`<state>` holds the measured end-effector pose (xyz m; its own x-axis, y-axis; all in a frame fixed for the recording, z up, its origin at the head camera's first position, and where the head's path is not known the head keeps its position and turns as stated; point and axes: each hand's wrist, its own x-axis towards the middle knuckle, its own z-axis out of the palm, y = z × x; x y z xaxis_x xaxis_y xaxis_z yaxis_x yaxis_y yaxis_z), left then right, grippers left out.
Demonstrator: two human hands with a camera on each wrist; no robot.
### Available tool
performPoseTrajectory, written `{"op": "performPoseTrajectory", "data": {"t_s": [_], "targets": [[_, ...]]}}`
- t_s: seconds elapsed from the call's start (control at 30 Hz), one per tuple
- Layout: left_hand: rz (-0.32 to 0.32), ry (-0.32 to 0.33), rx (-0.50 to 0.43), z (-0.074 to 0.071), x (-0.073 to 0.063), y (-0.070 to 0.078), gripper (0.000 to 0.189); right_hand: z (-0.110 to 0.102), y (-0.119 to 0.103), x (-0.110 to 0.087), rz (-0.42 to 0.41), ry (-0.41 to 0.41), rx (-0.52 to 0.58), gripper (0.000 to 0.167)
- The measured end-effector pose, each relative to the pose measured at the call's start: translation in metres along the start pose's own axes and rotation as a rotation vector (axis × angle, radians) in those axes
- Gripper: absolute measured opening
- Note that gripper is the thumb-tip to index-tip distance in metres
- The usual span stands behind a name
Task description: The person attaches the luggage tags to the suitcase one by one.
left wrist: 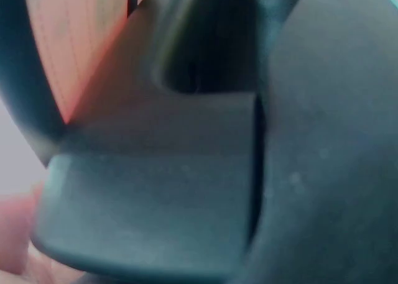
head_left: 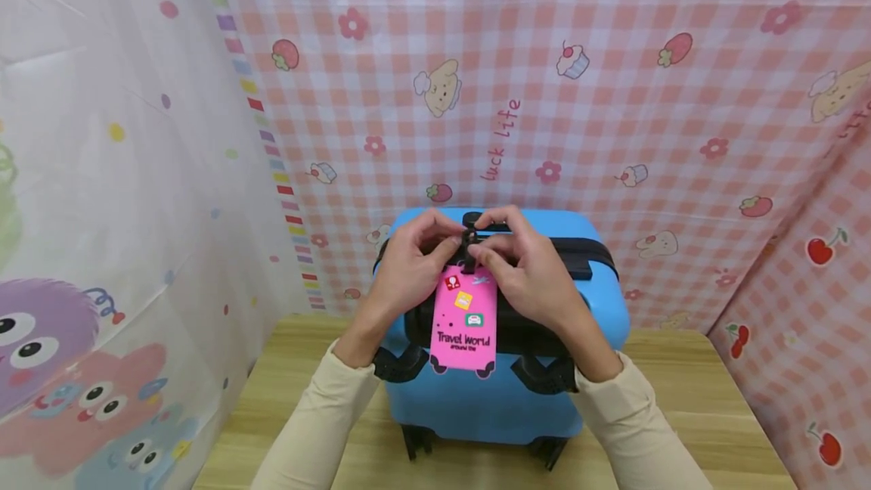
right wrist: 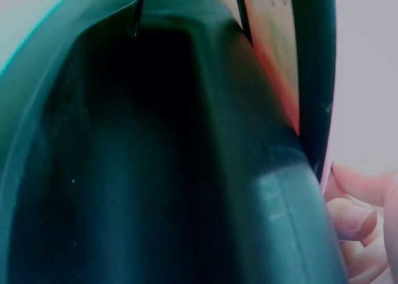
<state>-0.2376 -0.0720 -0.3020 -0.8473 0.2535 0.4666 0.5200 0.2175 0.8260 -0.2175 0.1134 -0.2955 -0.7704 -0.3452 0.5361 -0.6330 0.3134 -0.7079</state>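
Note:
A blue suitcase point(head_left: 486, 410) with black trim stands upright on the wooden surface. Over its black top part hangs a pink luggage tag point(head_left: 463, 350) printed "Travel World", with small stickers on its face. My left hand point(head_left: 408, 267) pinches the tag's black strap point(head_left: 469, 239) between thumb and fingers. From the other side my right hand point(head_left: 534, 274) pinches the same strap, its thumb and fingertips close to the left ones. Fingers partly hide the strap's fastening. In the right wrist view, curled fingers point(right wrist: 354, 219) show beside a dark edge.
Wood-grain boards point(head_left: 687, 407) lie under the suitcase. Behind it hangs a pink checked cloth point(head_left: 599, 119), with a white cartoon-printed sheet point(head_left: 150, 195) on the left and more checked cloth point(head_left: 816, 308) on the right. Dark plastic point(left wrist: 149, 209) fills much of both wrist views.

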Motion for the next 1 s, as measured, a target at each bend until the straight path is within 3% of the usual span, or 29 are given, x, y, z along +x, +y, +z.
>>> {"op": "performPoseTrajectory", "data": {"t_s": [0.33, 1.0], "targets": [[0.043, -0.028, 0.025, -0.0004, 0.0004, 0.0016, 0.006, -0.0002, 0.0005, 0.0008, -0.013, 0.030, -0.021, 0.024], [0.004, -0.024, 0.004, -0.0027, -0.0022, -0.0008, 0.011, 0.0023, 0.0004, -0.0019, -0.019, 0.041, -0.027, 0.024]]}}
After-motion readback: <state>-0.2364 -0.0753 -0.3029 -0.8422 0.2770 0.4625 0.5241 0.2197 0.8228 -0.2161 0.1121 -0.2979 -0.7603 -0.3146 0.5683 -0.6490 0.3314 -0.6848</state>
